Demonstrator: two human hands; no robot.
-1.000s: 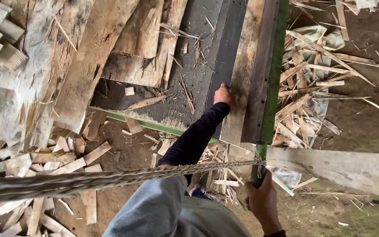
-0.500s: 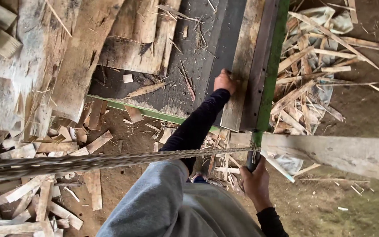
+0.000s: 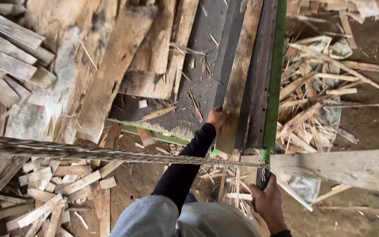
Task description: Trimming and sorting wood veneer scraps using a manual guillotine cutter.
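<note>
A long dark bench (image 3: 198,87) carries a narrow wooden plank (image 3: 237,83) beside its green rail (image 3: 273,87). The left hand (image 3: 216,119) rests on the plank's near end, its grip unclear. The right hand (image 3: 266,204) is closed around a dark handle (image 3: 262,177) where the twisted rope (image 3: 88,152) ends.

A sawmill yard: rough planks (image 3: 110,83) beyond the hands, offcuts (image 3: 53,193) and splinters (image 3: 312,105) littering bare earth (image 3: 365,127) either side.

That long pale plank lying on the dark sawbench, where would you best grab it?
Probably at its near end, from the side. The long pale wooden plank lies flat and lengthwise on the dark bench, its near end at the bench edge. The left hand already touches its left edge there.
</note>
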